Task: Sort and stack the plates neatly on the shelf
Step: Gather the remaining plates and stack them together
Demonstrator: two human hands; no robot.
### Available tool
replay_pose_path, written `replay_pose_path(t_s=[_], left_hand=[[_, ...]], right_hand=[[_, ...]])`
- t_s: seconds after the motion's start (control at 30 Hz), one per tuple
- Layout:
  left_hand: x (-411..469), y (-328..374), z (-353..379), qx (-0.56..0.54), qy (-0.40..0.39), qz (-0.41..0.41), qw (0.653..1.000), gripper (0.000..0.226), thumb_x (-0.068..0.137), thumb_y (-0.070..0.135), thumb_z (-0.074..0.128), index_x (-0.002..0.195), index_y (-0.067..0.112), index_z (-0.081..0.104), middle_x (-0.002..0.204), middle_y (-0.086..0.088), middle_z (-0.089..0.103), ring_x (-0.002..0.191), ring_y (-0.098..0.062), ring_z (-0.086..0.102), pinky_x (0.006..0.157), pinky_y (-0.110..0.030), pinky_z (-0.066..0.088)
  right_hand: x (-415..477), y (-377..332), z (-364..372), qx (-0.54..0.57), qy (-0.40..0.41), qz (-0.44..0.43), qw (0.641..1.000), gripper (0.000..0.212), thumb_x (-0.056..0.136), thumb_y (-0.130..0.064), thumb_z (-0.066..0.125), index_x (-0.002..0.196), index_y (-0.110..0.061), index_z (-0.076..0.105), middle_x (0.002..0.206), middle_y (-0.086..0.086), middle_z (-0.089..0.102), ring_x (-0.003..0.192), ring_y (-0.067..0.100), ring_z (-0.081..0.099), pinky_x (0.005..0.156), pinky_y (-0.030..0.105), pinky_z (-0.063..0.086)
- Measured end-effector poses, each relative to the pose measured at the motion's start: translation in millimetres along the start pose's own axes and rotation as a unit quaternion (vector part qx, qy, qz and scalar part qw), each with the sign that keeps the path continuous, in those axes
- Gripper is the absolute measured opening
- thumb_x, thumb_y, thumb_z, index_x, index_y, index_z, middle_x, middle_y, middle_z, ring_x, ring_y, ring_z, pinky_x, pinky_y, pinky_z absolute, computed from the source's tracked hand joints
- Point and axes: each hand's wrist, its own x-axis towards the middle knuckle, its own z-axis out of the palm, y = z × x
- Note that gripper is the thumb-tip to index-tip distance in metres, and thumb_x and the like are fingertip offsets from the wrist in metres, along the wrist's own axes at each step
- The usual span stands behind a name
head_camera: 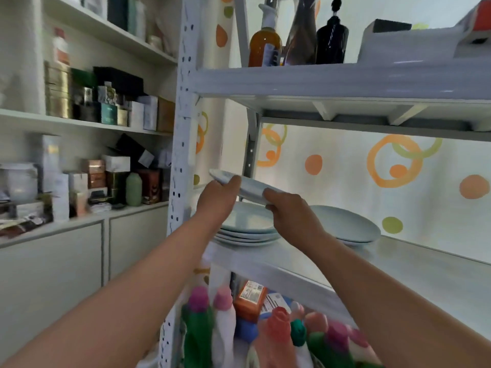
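Shelf point(411, 264), centre right of frame, carried a plate stack point(247, 232) at its left end; a separate plate point(350, 224) lay just right of it. Above the stack, a tilted plate point(251, 187) was held between left hand point(218, 200) and right hand point(289, 211). Upper shelf point(318, 78) bore bottles point(265, 46), top centre. Lower bottles point(276, 330) stood beneath, bottom centre. Boxes point(106, 102) sat on wall shelves point(79, 124), left.

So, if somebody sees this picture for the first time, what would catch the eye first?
Most likely the two hands, left hand and right hand, holding a small pale round ceramic plate tilted above a stack of pale round plates at the left end of the white shelf. Next, the white backdrop with orange and green circles behind the shelf.
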Motion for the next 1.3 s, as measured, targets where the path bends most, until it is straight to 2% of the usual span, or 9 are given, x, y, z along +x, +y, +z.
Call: replay_pose_path(t_s=[0.1,0.17,0.27,0.43,0.57,0.83,0.93,1.07,1.3], left_hand=[[2,-14,-15,0.110,-0.045,-0.038,0.992,0.036,0.094,0.042,0.036,0.106,0.011,0.050,0.121,-0.017,0.057,0.113,-0.031,0.050,0.105,-0.039,0.036],[1,-21,-17,0.179,-0.068,-0.056,0.980,0.046,0.095,0.044,0.030,0.120,0.009,0.048,0.134,-0.020,0.046,0.128,-0.032,0.036,0.112,-0.041,0.026],[6,-34,-13,0.215,-0.062,-0.080,0.971,0.066,0.093,0.051,0.029,0.139,0.005,0.035,0.143,-0.020,0.033,0.135,-0.034,0.023,0.114,-0.042,0.023],[10,-52,-4,0.178,-0.038,-0.107,0.977,0.081,0.087,0.058,0.041,0.147,0.008,0.018,0.154,-0.016,0.014,0.141,-0.032,0.018,0.115,-0.044,0.025],[17,-62,-3,0.129,-0.040,-0.125,0.983,0.081,0.083,0.059,0.044,0.145,0.010,0.024,0.149,-0.016,0.030,0.134,-0.032,0.032,0.108,-0.044,0.035],[24,-74,0,0.132,-0.042,-0.078,0.987,0.072,0.091,0.045,0.036,0.150,0.016,0.009,0.158,-0.013,0.013,0.144,-0.033,0.016,0.115,-0.049,0.024],[10,-66,5,0.221,0.077,0.083,0.969,0.052,0.092,0.036,0.041,0.140,0.017,0.036,0.150,-0.011,0.032,0.138,-0.031,0.029,0.111,-0.050,0.031],[-25,-46,31,0.226,0.136,0.385,0.884,0.024,0.082,0.022,0.046,0.098,0.014,0.062,0.102,-0.004,0.064,0.097,-0.024,0.057,0.083,-0.037,0.046],[-49,-31,93,0.240,0.035,0.492,0.836,0.024,0.081,0.027,0.049,0.091,0.014,0.066,0.085,-0.001,0.070,0.076,-0.017,0.063,0.067,-0.032,0.053]], right_hand=[[5,-4,8,-0.047,-0.039,-0.005,0.998,0.027,0.082,0.008,0.044,0.089,-0.018,0.049,0.081,0.002,0.054,0.075,0.025,0.049,0.068,0.033,0.037],[5,-5,8,-0.070,-0.066,-0.015,0.995,0.032,0.081,0.011,0.042,0.087,-0.021,0.044,0.087,0.004,0.060,0.085,0.025,0.055,0.098,0.031,0.033],[3,-1,10,-0.091,-0.083,-0.021,0.992,0.036,0.079,0.013,0.041,0.088,-0.021,0.044,0.094,0.007,0.064,0.092,0.025,0.058,0.111,0.030,0.023],[-4,9,21,-0.078,-0.082,-0.029,0.993,0.033,0.085,0.007,0.044,0.082,-0.026,0.042,0.078,-0.001,0.055,0.074,0.018,0.047,0.106,0.036,0.034],[-4,15,22,-0.052,-0.115,-0.034,0.991,0.025,0.092,0.001,0.042,0.091,-0.022,0.051,0.088,0.002,0.064,0.087,0.021,0.056,0.099,0.036,0.038],[-14,3,7,-0.027,-0.187,-0.026,0.982,0.034,0.085,-0.005,0.044,0.114,-0.014,0.059,0.104,0.010,0.064,0.101,0.025,0.053,0.098,0.034,0.036],[-19,6,1,0.011,-0.153,-0.008,0.988,0.042,0.086,-0.007,0.046,0.127,-0.017,0.054,0.126,0.006,0.058,0.119,0.024,0.048,0.107,0.034,0.033],[-29,23,-2,0.031,-0.072,0.008,0.997,0.044,0.082,-0.005,0.048,0.124,-0.015,0.058,0.124,0.007,0.059,0.120,0.025,0.047,0.104,0.030,0.034],[-54,64,-9,-0.013,0.015,0.020,1.000,0.038,0.074,-0.022,0.043,0.099,-0.012,0.068,0.095,0.008,0.067,0.094,0.029,0.060,0.087,0.043,0.049]])
